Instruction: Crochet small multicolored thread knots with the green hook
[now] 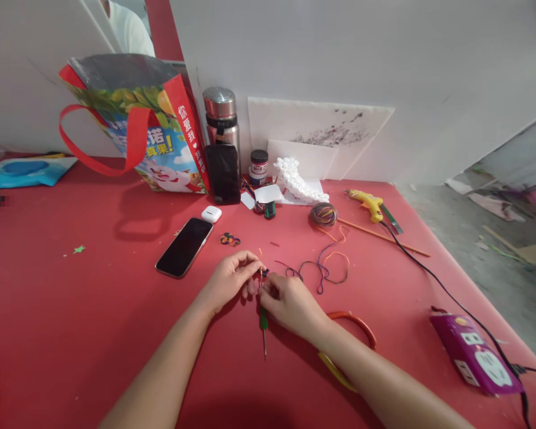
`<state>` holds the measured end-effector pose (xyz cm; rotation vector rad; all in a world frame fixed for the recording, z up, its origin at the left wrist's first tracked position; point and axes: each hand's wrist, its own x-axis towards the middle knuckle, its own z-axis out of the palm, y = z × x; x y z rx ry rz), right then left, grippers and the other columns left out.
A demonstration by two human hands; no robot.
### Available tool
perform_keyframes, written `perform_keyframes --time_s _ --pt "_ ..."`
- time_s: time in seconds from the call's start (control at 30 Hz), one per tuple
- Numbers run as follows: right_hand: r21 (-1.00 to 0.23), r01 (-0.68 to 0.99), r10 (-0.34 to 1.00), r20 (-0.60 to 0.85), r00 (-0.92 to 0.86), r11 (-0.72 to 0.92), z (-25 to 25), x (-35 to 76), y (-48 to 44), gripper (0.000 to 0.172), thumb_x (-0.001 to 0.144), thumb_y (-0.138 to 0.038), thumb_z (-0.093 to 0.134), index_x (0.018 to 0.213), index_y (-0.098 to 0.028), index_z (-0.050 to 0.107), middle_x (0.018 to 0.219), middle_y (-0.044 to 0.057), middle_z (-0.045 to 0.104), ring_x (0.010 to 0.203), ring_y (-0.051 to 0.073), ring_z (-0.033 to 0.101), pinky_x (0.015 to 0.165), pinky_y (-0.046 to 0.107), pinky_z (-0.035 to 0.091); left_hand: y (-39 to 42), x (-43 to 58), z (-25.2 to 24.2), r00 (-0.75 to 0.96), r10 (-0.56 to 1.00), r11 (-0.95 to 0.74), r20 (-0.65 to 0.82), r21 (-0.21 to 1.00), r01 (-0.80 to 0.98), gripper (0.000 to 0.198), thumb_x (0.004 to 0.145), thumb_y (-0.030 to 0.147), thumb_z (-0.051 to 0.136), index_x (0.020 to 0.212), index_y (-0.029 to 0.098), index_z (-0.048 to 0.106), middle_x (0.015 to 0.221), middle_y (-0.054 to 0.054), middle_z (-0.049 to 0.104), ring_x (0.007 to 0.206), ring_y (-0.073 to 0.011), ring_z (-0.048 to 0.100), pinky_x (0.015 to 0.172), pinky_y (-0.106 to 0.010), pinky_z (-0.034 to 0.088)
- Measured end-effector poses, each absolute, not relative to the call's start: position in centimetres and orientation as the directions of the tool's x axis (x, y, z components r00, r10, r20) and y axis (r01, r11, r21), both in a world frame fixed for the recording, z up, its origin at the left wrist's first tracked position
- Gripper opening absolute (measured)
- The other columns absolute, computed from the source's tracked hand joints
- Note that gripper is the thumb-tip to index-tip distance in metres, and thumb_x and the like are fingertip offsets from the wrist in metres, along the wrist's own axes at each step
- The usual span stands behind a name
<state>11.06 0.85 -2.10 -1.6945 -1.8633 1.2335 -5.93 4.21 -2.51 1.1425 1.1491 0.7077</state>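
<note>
My left hand (236, 275) is closed in a pinch on a small dark piece of multicoloured yarn work (265, 272); the fingers partly cover it. My right hand (291, 299) grips a crochet hook with a green handle (263, 319), its upper metal end up at the yarn work and its lower shaft pointing towards me. Loose strands of yarn (321, 275) trail over the red table from near my right hand to a multicoloured yarn ball (323, 214). Beyond my left hand lies another small multicoloured crocheted piece (230, 239).
A phone (184, 247) and white earbud case (211, 214) lie to the left. Red-and-yellow handles (352, 325) show beneath my right forearm. A wooden stick (384, 236), yellow glue gun (367, 202) and purple power strip (477, 354) are right. A bag (161, 143) and steel bottle (220, 107) stand behind.
</note>
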Motion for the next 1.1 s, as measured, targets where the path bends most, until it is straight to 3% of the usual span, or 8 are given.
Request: perform_keyframes --time_s 0.33,0.5,0.63,0.73,0.93,1.1 --pt "-0.908 0.291 0.884 -0.380 -0.273 -0.301 -2.8 12.6 1.2 0.006 0.080 -0.027 0.055 0.076 -0.023 0.053 0.057 -0.006 0.052 0.048 0.010 0.043 0.048 0.022 0.032 3.8 -5.6 -2.0 0.239 0.934 0.252 -0.264 0.964 0.081 0.031 0.094 0.050 0.067 0.088 0.020 0.061 0.045 0.006 0.056 0.035 -0.0086 0.042 0.041 -0.019 0.034" --pt "-0.898 0.190 0.837 -0.440 -0.325 -0.398 -2.0 13.2 1.1 0.018 0.078 -0.041 0.060 0.081 -0.024 0.053 0.051 -0.007 0.056 0.037 0.008 0.039 0.039 0.021 0.029 3.4 -5.1 -1.8 0.288 0.912 0.291 -0.290 0.956 0.040 0.037 0.093 0.058 0.066 0.091 0.022 0.058 0.053 0.003 0.064 0.039 -0.0149 0.058 0.038 -0.023 0.044" --pt "-0.895 0.136 0.826 -0.444 -0.348 -0.424 -2.0 13.1 0.9 0.033 0.080 -0.056 0.063 0.083 -0.024 0.054 0.047 -0.009 0.053 0.034 0.008 0.041 0.037 0.020 0.027 3.4 -5.0 -1.8 0.302 0.901 0.322 -0.311 0.947 0.016 0.040 0.089 0.059 0.071 0.091 0.021 0.058 0.054 0.004 0.063 0.041 -0.0148 0.061 0.036 -0.021 0.042" --pt "-0.894 0.129 0.820 -0.446 -0.358 -0.429 -2.1 13.0 0.8 0.039 0.081 -0.061 0.064 0.085 -0.023 0.056 0.046 -0.010 0.053 0.035 0.008 0.044 0.038 0.019 0.028 3.5 -5.0 -1.9 0.305 0.892 0.351 -0.333 0.936 -0.004 0.039 0.088 0.058 0.073 0.091 0.021 0.059 0.051 0.005 0.061 0.040 -0.0141 0.060 0.036 -0.020 0.041" --pt "-0.894 0.206 0.821 -0.448 -0.354 -0.398 -2.8 12.3 0.9 0.039 0.085 -0.064 0.056 0.087 -0.024 0.054 0.049 -0.008 0.057 0.036 0.011 0.052 0.038 0.020 0.033 3.6 -5.0 -1.7 0.272 0.903 0.357 -0.333 0.933 -0.044 0.038 0.086 0.055 0.077 0.086 0.021 0.060 0.056 0.004 0.064 0.048 -0.0142 0.065 0.046 -0.023 0.054" --pt "-0.874 0.406 0.827 -0.424 -0.369 -0.267 -2.3 12.6 2.1 0.023 0.095 -0.043 0.053 0.086 -0.023 0.057 0.054 -0.004 0.065 0.043 0.015 0.063 0.043 0.023 0.043 3.8 -5.3 -1.7 0.284 0.899 0.356 -0.333 0.934 -0.034 0.033 0.081 0.045 0.083 0.080 0.017 0.067 0.055 0.000 0.067 0.047 -0.0135 0.064 0.050 -0.024 0.055"
